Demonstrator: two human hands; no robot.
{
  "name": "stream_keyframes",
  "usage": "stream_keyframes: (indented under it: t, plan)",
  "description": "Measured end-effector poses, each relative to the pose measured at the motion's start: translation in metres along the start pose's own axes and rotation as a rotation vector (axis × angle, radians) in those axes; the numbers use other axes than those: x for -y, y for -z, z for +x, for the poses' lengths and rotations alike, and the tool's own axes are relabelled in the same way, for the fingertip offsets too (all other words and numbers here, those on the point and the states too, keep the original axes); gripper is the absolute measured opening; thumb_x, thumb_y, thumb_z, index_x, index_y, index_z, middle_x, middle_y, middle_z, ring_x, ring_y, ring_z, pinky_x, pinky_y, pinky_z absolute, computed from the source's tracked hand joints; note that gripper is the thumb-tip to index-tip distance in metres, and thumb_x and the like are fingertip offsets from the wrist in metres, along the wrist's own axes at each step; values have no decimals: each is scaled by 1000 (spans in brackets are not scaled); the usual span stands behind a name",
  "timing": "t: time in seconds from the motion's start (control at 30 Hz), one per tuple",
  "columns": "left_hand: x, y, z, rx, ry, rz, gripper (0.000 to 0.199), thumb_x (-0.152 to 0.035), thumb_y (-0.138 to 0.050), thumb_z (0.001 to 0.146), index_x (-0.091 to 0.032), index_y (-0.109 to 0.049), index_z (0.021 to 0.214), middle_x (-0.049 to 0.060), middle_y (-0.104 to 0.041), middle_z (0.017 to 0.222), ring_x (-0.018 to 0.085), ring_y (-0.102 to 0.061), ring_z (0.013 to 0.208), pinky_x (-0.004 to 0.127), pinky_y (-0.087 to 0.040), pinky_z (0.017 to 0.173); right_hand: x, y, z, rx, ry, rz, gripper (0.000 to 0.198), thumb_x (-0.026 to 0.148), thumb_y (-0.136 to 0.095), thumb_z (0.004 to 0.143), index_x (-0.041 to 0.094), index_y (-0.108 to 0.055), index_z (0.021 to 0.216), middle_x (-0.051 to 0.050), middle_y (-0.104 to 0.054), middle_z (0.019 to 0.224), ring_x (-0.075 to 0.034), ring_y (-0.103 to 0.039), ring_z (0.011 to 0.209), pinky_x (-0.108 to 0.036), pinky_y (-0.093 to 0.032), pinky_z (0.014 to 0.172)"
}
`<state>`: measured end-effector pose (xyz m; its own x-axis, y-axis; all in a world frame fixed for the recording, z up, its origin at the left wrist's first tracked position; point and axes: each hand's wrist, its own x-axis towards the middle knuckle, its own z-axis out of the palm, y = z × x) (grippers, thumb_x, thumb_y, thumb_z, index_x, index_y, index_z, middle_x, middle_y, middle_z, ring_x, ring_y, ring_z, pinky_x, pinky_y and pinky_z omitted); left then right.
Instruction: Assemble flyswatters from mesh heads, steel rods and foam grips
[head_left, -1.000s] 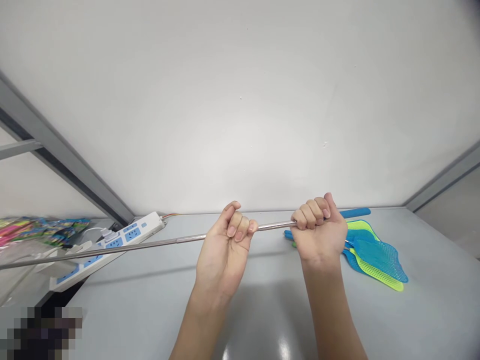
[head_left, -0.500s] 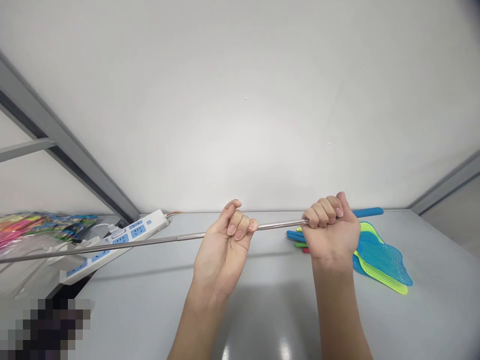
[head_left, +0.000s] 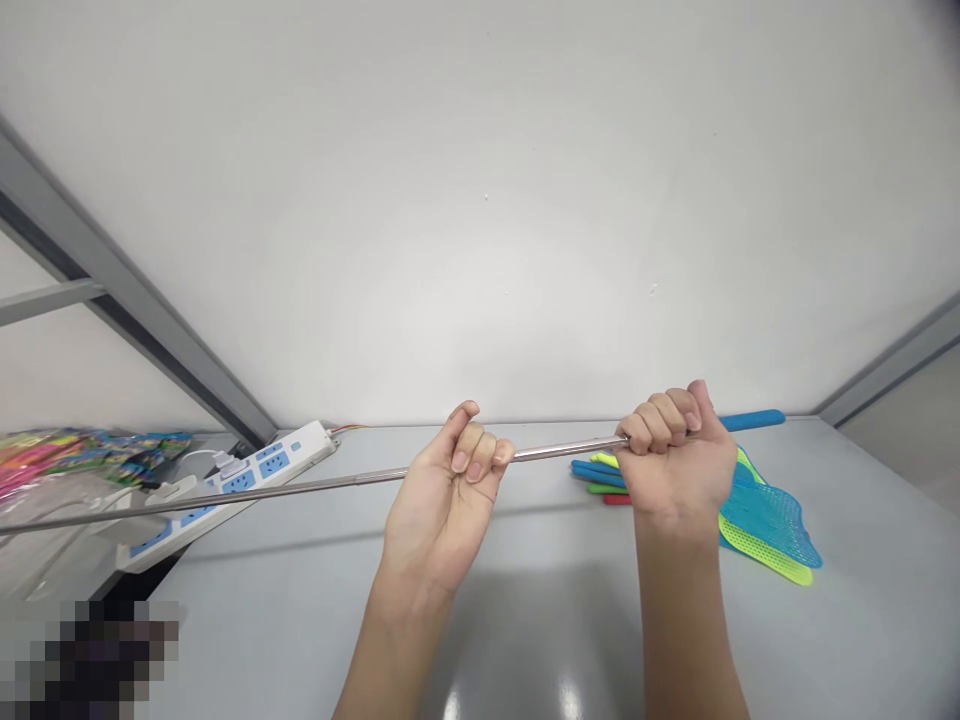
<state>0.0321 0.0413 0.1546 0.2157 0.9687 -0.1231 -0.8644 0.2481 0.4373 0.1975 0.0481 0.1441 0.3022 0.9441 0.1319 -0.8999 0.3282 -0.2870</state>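
A telescopic fly swatter (head_left: 570,450) with a thin metal rod is held level across the view; its left end runs past the frame edge, out of sight. My left hand (head_left: 454,490), palm up, has its fingers curled around the middle of the rod. Farther right, my right hand (head_left: 675,455) is closed on the rod close to the blue handle (head_left: 754,420), which sticks out beyond the fist. Below and behind the right hand lie several fly swatters with blue mesh heads (head_left: 772,515) and yellow-green mesh heads (head_left: 765,548). Their blue, green and red handles (head_left: 619,499) point left.
On the left a white power strip (head_left: 300,450) with plugs lies on the grey table (head_left: 285,620), beneath the rod. Colourful plastic packages (head_left: 82,465) are heaped at the far left. A white wall panel (head_left: 480,200) and a grey metal frame (head_left: 150,270) border the table.
My right hand has moved slightly right together with the blue handle. More rod shows between the two hands. My left hand has stayed nearly still.
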Motion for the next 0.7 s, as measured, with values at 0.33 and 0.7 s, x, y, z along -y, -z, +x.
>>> stream_keyframes:
  t: [0.33, 0.7]
  plan:
    - [-1, 0, -1, -7, -1, -1, 18, -5, -32, 81, -13, -49, 80, -6, -20, 50, 6, -26, 43, 22, -38, 52, 6, 3, 1, 40, 19, 3, 36, 27, -32, 84, 18, -20, 51, 8, -10, 44, -7, -7, 36, -21, -14, 32]
    - [-5, -1, -1, -5, -13, 21, 18, -7, -32, 82, -13, -49, 80, -6, -19, 49, 6, -25, 42, 21, -37, 50, 8, 3, 1, 18, 18, 18, 36, 26, -32, 84, 18, -21, 51, 8, -9, 44, -7, -6, 36, -21, -14, 32]
